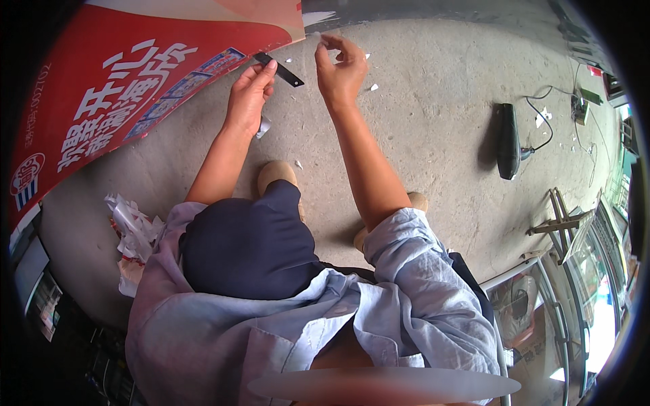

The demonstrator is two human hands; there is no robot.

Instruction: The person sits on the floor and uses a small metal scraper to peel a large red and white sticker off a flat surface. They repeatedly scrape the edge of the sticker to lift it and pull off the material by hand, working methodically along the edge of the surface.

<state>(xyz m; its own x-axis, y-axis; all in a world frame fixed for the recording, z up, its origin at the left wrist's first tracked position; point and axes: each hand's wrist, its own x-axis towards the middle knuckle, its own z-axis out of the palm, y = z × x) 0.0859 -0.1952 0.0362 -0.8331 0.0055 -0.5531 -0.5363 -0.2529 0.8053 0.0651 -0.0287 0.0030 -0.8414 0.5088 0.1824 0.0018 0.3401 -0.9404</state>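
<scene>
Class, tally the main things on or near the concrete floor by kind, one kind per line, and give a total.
Red printed banner: 1
Black flat scraper blade, in the left hand: 1
Black heat gun with cord: 1
Heap of crumpled white peelings: 1
Total: 4

Only 1 view: head cam, fisheye, is looking steeply down from above the person's chest & knees, facing fwd over a concrete floor (420, 122). It's sitting close to the torso, w/ both forearms reaching up-frame; edges are bending toward the dark rim.
</scene>
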